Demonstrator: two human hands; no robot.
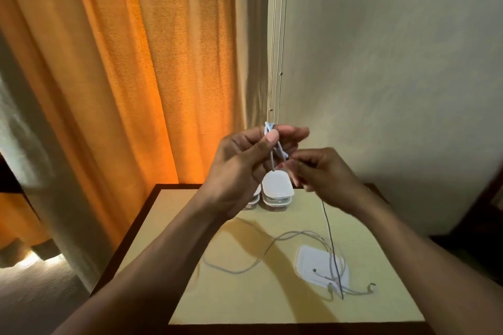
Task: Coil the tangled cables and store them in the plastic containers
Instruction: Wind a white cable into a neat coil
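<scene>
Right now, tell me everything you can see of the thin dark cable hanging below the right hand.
The dark cable is a thin, black-looking cord, finer than the white cables on the table. It emerges beneath the right hand, whose curled fingers seem to pinch it, though blur hides the grip. It hangs nearly straight, slanting slightly right, crosses the flat white lid and ends on the tabletop just beyond it, among the white cables' plugs. Its own tip is too small to make out.
</scene>
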